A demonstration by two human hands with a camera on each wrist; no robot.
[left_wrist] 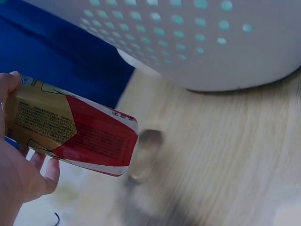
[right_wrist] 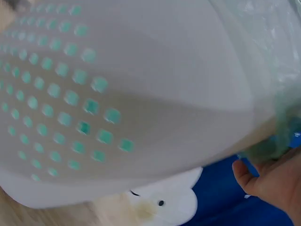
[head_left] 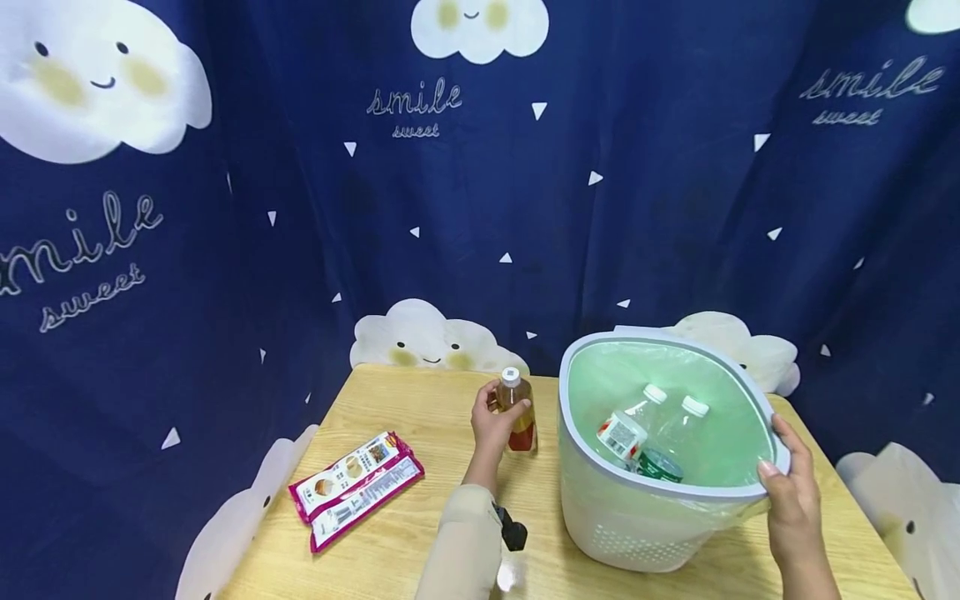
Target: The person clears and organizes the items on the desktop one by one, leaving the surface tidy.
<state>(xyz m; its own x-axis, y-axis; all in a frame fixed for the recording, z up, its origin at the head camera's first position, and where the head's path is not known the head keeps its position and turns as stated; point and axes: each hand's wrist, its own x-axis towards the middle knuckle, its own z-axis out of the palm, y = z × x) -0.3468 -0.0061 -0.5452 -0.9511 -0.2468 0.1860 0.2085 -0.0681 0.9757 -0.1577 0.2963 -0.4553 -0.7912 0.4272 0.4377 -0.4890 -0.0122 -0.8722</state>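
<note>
My left hand grips a drink bottle with a white cap and reddish-brown contents, standing upright at the table's far side, left of the bin. In the left wrist view, its gold and red label shows, with fingers curled round the cap-side part. The right hand holds the rim of a pale waste bin, thumb over the edge. Two clear plastic bottles with white caps, one with a white label and one with a green part, lie inside the bin's green liner.
On the left of the wooden table lies a magenta and white packet. A dark blue curtain with cloud prints hangs behind and beside the table. Rows of small holes run round the bin's lower wall.
</note>
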